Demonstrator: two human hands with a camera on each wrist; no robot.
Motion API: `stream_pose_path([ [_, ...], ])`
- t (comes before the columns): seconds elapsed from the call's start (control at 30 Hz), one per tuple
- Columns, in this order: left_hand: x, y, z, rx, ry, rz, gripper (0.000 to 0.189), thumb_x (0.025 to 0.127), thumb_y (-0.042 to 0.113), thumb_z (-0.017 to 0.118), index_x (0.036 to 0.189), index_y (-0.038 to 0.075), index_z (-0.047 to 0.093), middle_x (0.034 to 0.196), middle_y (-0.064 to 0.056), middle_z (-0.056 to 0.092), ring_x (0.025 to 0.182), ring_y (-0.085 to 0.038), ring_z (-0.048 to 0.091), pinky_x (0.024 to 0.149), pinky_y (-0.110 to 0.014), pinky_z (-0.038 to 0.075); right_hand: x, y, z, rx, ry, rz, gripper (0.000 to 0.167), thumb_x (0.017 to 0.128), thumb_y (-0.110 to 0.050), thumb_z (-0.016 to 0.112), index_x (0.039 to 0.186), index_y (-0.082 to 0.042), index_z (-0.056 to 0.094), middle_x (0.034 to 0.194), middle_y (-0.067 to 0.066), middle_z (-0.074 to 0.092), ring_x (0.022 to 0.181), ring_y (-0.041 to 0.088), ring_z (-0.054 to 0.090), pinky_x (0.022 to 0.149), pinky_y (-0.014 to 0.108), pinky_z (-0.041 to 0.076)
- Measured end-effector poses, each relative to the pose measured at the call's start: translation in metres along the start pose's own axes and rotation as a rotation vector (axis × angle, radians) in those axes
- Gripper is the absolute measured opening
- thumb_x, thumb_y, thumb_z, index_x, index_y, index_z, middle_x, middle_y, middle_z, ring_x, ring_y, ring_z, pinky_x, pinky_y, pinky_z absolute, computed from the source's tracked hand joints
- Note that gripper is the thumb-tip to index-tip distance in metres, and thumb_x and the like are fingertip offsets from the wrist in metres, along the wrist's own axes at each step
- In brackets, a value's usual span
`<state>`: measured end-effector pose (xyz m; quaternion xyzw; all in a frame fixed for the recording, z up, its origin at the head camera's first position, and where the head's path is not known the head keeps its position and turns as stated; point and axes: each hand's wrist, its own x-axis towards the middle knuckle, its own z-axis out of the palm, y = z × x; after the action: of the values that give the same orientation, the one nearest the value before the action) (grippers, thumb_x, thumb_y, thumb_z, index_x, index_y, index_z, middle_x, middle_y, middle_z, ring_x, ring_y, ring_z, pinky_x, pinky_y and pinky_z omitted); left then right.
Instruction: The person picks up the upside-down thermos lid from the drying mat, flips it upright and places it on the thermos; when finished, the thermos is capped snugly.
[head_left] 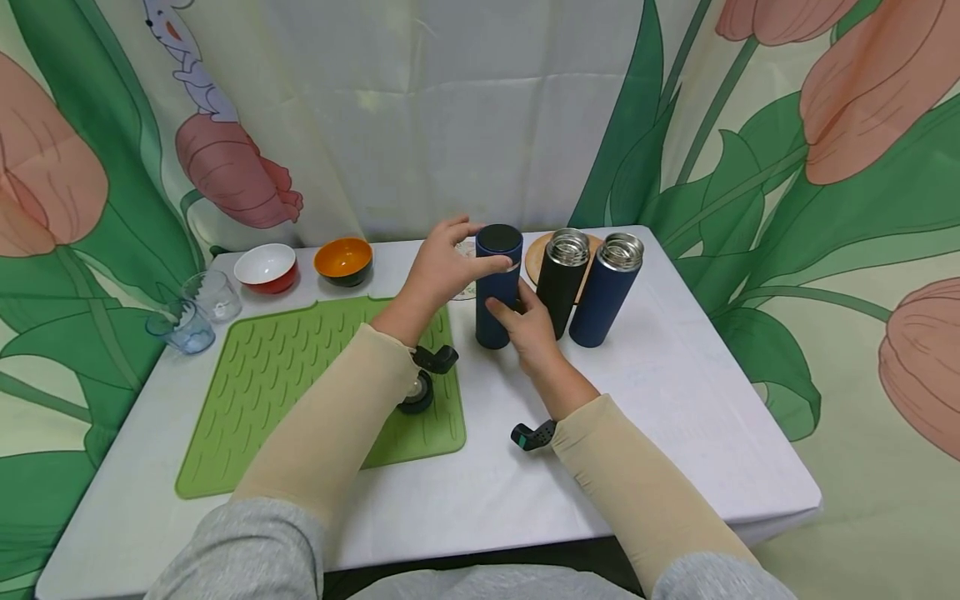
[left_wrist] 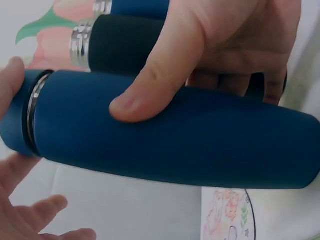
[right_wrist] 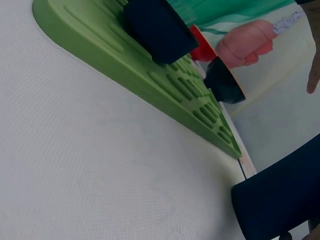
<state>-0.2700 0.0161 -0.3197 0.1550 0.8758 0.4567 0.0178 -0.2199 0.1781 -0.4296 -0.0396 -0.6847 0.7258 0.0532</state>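
Note:
An upright dark blue insulated bottle [head_left: 491,312] stands near the back of the table. My left hand [head_left: 444,265] pinches its lid [head_left: 498,239] between thumb and index finger, the other fingers spread loose. Around the bottle's body my right hand [head_left: 534,327] grips, its thumb lying along the near side in the left wrist view. A thin silver ring [left_wrist: 34,112] shows between lid and body there. Just right of the right hand are a black bottle [head_left: 561,283] and another blue bottle [head_left: 607,292], both lidless with bare steel necks.
A green ridged mat [head_left: 285,375] covers the table's left half, with a dark round lid [head_left: 417,393] on it, partly behind the left wrist. Behind the mat sit a red-and-white bowl [head_left: 266,268] and an orange bowl [head_left: 343,261]. Glass cups [head_left: 187,329] stand at far left; a round wooden board [head_left: 534,257] lies behind the bottles.

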Motion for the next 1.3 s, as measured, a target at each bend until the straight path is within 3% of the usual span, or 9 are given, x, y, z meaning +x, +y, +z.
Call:
stream_pose_path([
  [0.1, 0.001, -0.001, -0.003, 0.008, -0.034, 0.003, 0.083, 0.084, 0.058, 0.086, 0.155, 0.026, 0.057, 0.175, 0.001, 0.032, 0.161, -0.030, 0.032, 0.126, -0.055, 0.036, 0.000, 0.000, 0.000, -0.008, -0.001, 0.006, 0.068, 0.098, -0.027, 0.079, 0.160, -0.029, 0.050, 0.153, 0.009, 0.058, 0.141, 0.029, 0.053, 0.121, 0.053, 0.043],
  [0.2, -0.001, 0.001, -0.002, 0.034, -0.016, 0.000, 0.082, 0.085, 0.059, 0.085, 0.154, 0.025, 0.058, 0.175, -0.001, 0.030, 0.161, -0.031, 0.033, 0.126, -0.055, 0.036, 0.000, 0.000, 0.000, -0.013, -0.006, 0.009, 0.068, 0.098, -0.029, 0.080, 0.159, -0.030, 0.050, 0.153, 0.009, 0.058, 0.141, 0.029, 0.053, 0.120, 0.052, 0.044],
  [0.37, -0.008, 0.012, 0.012, 0.146, 0.102, -0.011, 0.088, 0.080, 0.069, 0.083, 0.149, 0.020, 0.059, 0.173, -0.005, 0.034, 0.154, -0.033, 0.042, 0.122, -0.058, 0.040, 0.001, 0.000, -0.003, -0.008, -0.008, 0.012, 0.067, 0.097, -0.030, 0.081, 0.158, -0.032, 0.052, 0.155, 0.006, 0.058, 0.143, 0.028, 0.054, 0.121, 0.051, 0.043],
  [0.53, -0.014, 0.018, 0.026, 0.208, 0.234, -0.037, 0.089, 0.075, 0.075, 0.084, 0.136, 0.014, 0.060, 0.164, -0.007, 0.043, 0.127, -0.036, 0.061, 0.105, -0.058, 0.049, 0.002, 0.001, -0.004, -0.015, -0.019, 0.023, 0.066, 0.097, -0.033, 0.081, 0.157, -0.033, 0.053, 0.157, 0.003, 0.057, 0.147, 0.027, 0.051, 0.123, 0.052, 0.041],
  [0.7, -0.016, 0.019, 0.030, 0.235, 0.272, -0.030, 0.085, 0.074, 0.076, 0.084, 0.125, 0.012, 0.060, 0.160, -0.007, 0.046, 0.115, -0.035, 0.064, 0.099, -0.056, 0.050, 0.002, 0.002, -0.004, -0.018, -0.027, 0.023, 0.067, 0.097, -0.034, 0.080, 0.157, -0.034, 0.052, 0.157, 0.004, 0.057, 0.148, 0.027, 0.049, 0.124, 0.053, 0.040],
  [0.87, -0.015, 0.016, 0.022, 0.182, 0.238, -0.007, 0.080, 0.078, 0.070, 0.085, 0.131, 0.014, 0.063, 0.166, -0.008, 0.042, 0.129, -0.037, 0.062, 0.105, -0.058, 0.052, 0.002, 0.000, -0.002, -0.038, -0.014, 0.020, 0.069, 0.096, -0.034, 0.081, 0.158, -0.037, 0.051, 0.155, 0.004, 0.057, 0.145, 0.028, 0.050, 0.122, 0.053, 0.042],
  [1.03, -0.011, 0.007, 0.011, 0.071, 0.131, -0.025, 0.079, 0.081, 0.063, 0.086, 0.144, 0.023, 0.062, 0.172, -0.005, 0.033, 0.151, -0.031, 0.047, 0.118, -0.051, 0.047, 0.002, -0.002, 0.001, -0.032, -0.011, 0.024, 0.072, 0.095, -0.032, 0.083, 0.159, -0.035, 0.050, 0.155, 0.006, 0.057, 0.144, 0.029, 0.050, 0.122, 0.054, 0.042],
  [1.3, -0.005, 0.002, 0.002, 0.045, -0.017, -0.013, 0.084, 0.087, 0.058, 0.083, 0.155, 0.019, 0.054, 0.172, -0.006, 0.033, 0.156, -0.031, 0.039, 0.123, -0.054, 0.041, 0.001, 0.000, -0.001, -0.051, -0.003, 0.009, 0.073, 0.095, -0.034, 0.083, 0.160, -0.033, 0.049, 0.153, 0.008, 0.058, 0.143, 0.029, 0.050, 0.121, 0.055, 0.043],
])
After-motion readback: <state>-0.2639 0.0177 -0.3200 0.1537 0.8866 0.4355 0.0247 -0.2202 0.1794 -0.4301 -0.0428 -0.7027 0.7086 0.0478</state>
